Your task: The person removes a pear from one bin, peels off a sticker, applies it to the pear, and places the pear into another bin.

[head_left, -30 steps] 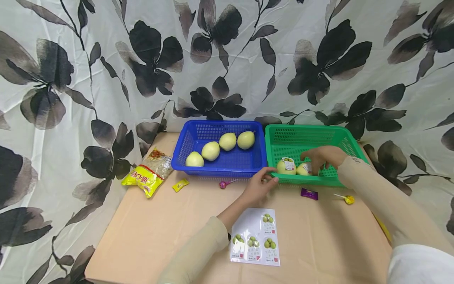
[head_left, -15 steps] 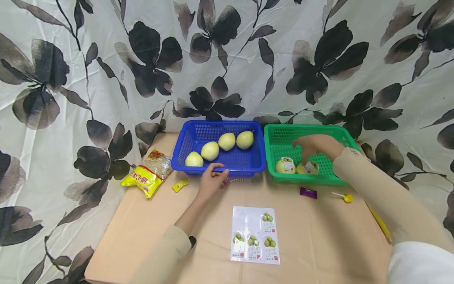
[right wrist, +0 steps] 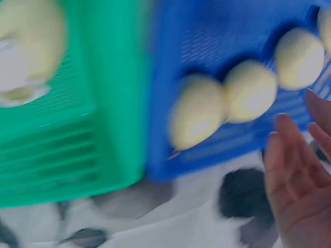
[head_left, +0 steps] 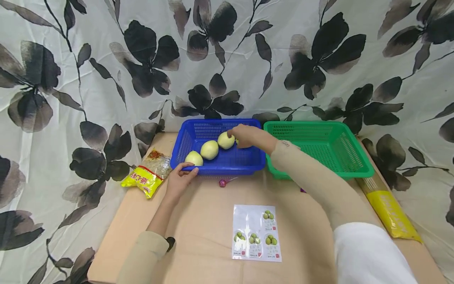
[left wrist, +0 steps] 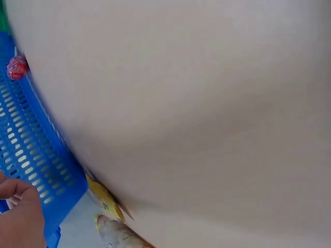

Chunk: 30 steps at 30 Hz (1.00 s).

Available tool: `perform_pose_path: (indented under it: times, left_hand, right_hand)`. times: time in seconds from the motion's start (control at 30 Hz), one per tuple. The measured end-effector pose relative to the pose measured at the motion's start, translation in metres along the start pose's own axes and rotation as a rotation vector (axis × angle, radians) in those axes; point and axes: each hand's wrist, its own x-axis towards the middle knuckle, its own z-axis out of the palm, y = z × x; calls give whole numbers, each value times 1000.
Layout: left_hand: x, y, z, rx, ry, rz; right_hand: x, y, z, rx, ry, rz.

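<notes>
My right hand reaches over the back right of the blue basket, its fingertips overlapping a pale yellow pear. In the right wrist view its fingers are extended beside a row of pears, with nothing held. Two more pears, one in the middle and one at the front left, lie in this basket. My left hand grips the basket's front left rim between thumb and fingers. A labelled pear shows blurred in the green basket; my right arm hides it in the head view.
A sheet of pear stickers lies on the table. A lollipop sits before the blue basket, with a yellow packet near its left corner. Snack bags stand left and right. A patterned cloth hangs behind.
My right hand has left the labelled pears in the green basket and moved left over the blue basket. My left hand went from the green basket's edge to the blue basket's front left rim.
</notes>
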Motion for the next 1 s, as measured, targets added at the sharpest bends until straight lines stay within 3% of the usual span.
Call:
perform_pose_path:
  times: [0.13, 0.27, 0.47, 0.67, 1.0]
  left_hand:
    - [2, -1, 3, -11, -14, -9]
    - [2, -3, 11, -39, -20, -12]
    - [0, -4, 16, -91, -29, -17]
    - [-2, 1, 10, -94, -23, -12]
    - [2, 7, -4, -33, -10, -17]
  right_hand:
    - [35, -38, 13, -3, 1, -115]
    - [57, -61, 26, -24, -31, -186]
    - [74, -80, 36, -59, -38, -227]
    - [80, -97, 38, -56, -52, -296]
    - [96, -109, 38, -219, -41, -243]
